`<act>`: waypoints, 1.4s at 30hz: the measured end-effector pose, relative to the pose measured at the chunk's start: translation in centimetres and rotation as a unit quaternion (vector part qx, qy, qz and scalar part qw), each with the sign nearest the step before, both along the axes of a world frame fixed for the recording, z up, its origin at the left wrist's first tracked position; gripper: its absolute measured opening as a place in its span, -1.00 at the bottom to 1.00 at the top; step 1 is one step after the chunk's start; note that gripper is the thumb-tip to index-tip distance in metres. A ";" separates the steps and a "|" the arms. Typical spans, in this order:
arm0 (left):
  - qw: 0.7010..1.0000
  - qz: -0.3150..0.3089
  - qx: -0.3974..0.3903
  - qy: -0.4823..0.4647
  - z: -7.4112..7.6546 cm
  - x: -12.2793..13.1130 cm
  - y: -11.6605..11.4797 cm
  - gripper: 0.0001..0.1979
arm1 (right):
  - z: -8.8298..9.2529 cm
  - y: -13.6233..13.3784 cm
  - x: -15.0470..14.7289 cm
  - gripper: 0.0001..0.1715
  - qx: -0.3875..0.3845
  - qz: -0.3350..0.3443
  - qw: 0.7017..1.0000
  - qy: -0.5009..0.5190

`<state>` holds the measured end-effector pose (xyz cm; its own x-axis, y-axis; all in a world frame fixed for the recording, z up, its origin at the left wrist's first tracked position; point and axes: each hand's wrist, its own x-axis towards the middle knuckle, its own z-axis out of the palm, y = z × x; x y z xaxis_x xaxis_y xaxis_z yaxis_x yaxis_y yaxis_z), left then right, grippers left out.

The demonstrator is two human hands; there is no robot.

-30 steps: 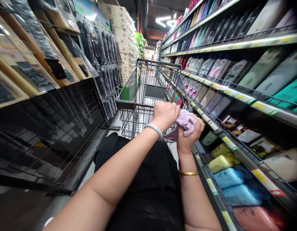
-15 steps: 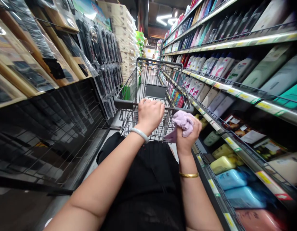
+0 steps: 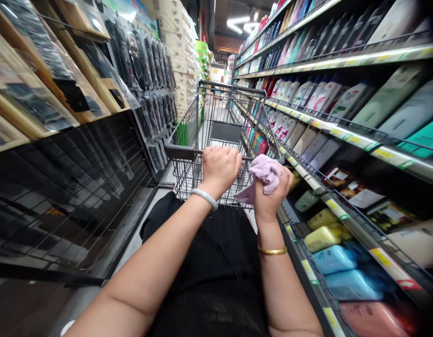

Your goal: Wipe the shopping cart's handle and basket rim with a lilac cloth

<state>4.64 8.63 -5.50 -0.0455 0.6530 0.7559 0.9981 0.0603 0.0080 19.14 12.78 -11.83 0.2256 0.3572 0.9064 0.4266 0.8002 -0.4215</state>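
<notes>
My left hand (image 3: 221, 169) is wrapped over the handlebar (image 3: 183, 150) of a wire shopping cart (image 3: 188, 175), near the bar's middle. A pale bangle (image 3: 205, 198) circles that wrist. In my right hand (image 3: 276, 194) a crumpled lilac cloth (image 3: 266, 172) is gripped, its loose end hanging to the left. That hand is closed at the right part of the bar; the cloth hides whether it also grips the bar. A gold bracelet (image 3: 272, 251) is on the right wrist. The cart's basket, partly covered by my hands, shows bare wire.
Shelves of bottles (image 3: 323, 96) run close along the cart's right side. On the left are a wooden display (image 3: 93, 100), hanging black packaged goods (image 3: 155, 65) and stacked cartons (image 3: 179, 51). The aisle floor (image 3: 207, 110) stretches ahead between them.
My right hand and the cloth have shifted slightly left and up against the bar. The shelves and cartons have moved a little in view. Both hands keep their grip.
</notes>
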 end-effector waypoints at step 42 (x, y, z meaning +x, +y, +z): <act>1.000 -0.022 0.004 0.010 -0.1 0.6 -1.1 -0.61 | -2.4 -1.0 -1.4 -0.56 0.004 0.022 0.996 -0.091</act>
<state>5.28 7.53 -5.58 -0.0013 0.6474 0.7621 0.9998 0.0160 -0.0119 17.70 11.82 -14.21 0.0414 0.3558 0.9336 0.4592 0.8231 -0.3341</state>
